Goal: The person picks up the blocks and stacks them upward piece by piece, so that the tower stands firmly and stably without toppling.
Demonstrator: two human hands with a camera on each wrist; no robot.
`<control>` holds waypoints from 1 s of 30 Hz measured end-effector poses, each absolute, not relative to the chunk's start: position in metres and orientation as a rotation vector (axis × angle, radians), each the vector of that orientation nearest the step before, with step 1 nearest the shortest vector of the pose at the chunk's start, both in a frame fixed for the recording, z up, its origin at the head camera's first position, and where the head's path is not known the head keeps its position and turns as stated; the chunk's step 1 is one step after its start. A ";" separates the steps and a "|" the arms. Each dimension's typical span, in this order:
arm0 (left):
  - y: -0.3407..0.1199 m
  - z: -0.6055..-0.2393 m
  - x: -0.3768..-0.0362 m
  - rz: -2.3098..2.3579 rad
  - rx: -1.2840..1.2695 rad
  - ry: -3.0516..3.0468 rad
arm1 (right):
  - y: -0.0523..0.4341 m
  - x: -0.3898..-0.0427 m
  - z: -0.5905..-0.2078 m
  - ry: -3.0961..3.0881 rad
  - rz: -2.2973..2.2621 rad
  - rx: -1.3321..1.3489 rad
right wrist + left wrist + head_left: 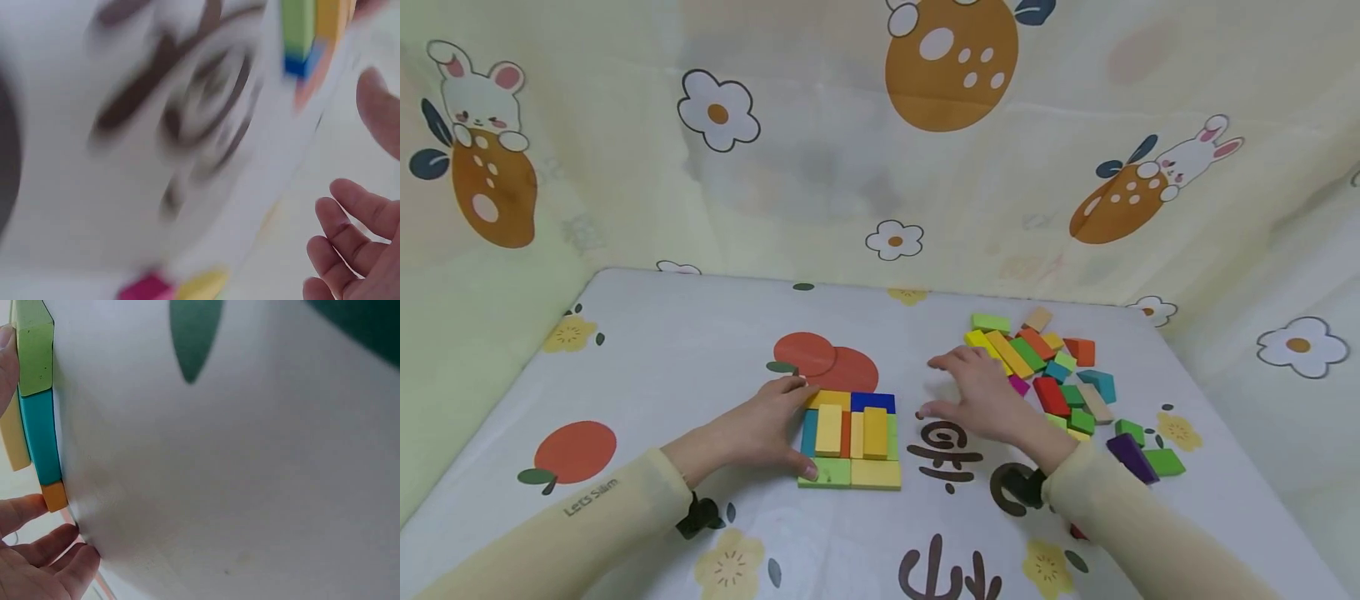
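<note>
Now left hand (767, 425) braces block square (851, 439) mid-surface, thumb and fingers pressed to its 9 o'clock edge. Right hand (981, 396) hovers flat, fingers spread, empty, loose blocks (1052, 375) at its 3 o'clock. Risk: sideways nudge could scatter top yellow blocks (852, 431).

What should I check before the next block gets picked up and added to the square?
1. Left hand steadies the block square, thumb on its near-left corner: ok.
2. Right hand is free, fingers spread, holding nothing: ok.
3. Loose blocks lie just right of that hand: ok.
4. Two yellow blocks lie flat on top of the square: ok.
5. Open slot left in the square: cannot tell.
</note>
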State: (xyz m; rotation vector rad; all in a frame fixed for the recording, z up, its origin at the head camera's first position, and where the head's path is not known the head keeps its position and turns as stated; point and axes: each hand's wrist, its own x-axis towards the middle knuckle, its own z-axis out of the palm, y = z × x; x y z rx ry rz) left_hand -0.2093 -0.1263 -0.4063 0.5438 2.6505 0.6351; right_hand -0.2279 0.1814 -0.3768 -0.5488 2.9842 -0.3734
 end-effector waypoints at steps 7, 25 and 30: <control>-0.127 -0.407 -0.209 0.623 0.525 2.646 | 0.243 -0.259 -0.392 3.014 -0.327 -0.167; -0.125 -0.408 -0.209 0.620 0.528 2.654 | 0.243 -0.272 -0.399 3.018 -0.216 0.018; -0.126 -0.408 -0.209 0.623 0.537 2.657 | 0.243 -0.271 -0.402 2.988 -0.305 -0.154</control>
